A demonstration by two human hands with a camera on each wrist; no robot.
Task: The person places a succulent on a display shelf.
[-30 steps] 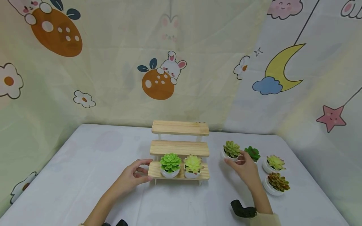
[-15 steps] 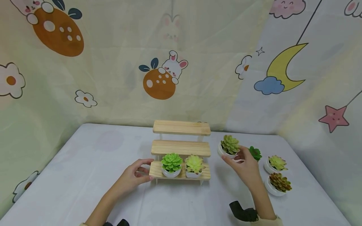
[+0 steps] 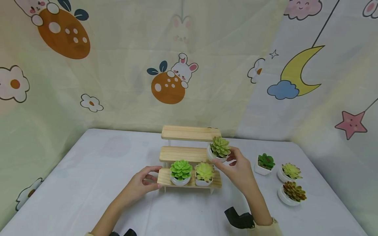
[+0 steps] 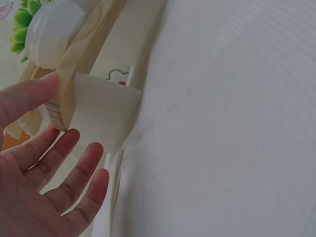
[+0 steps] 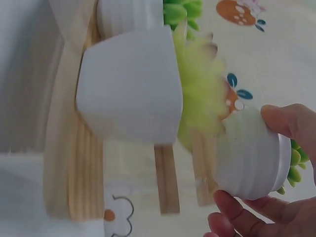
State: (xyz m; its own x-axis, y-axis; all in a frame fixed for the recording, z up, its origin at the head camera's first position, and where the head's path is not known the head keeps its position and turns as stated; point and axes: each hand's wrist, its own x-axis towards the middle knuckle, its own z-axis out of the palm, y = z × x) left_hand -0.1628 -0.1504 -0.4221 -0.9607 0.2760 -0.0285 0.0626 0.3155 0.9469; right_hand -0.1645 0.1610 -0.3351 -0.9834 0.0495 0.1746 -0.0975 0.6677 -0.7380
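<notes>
One potted succulent (image 3: pixel 220 148) sits pinched in the right hand (image 3: pixel 238 167), the left hand (image 3: pixel 144 181) pinching the wooden stand (image 3: pixel 181 154).

Behind the white table (image 3: pixel 76 183) hangs a pale cloth (image 3: pixel 124 65) printed with cartoons. At upper left a rabbit (image 3: pixel 31 6), cut off by the top edge, clings to an orange fruit (image 3: pixel 66 36); a smaller fruit (image 3: pixel 167 90) with its own rabbit sits near the middle. Flowers (image 3: pixel 92 103) dot the left side. Toward the right, a yellow moon (image 3: pixel 291 69) meets a blue cloud (image 3: pixel 282 90), a pink cloud (image 3: pixel 304 8) above, a pink star (image 3: pixel 351 124) lower down.
</notes>
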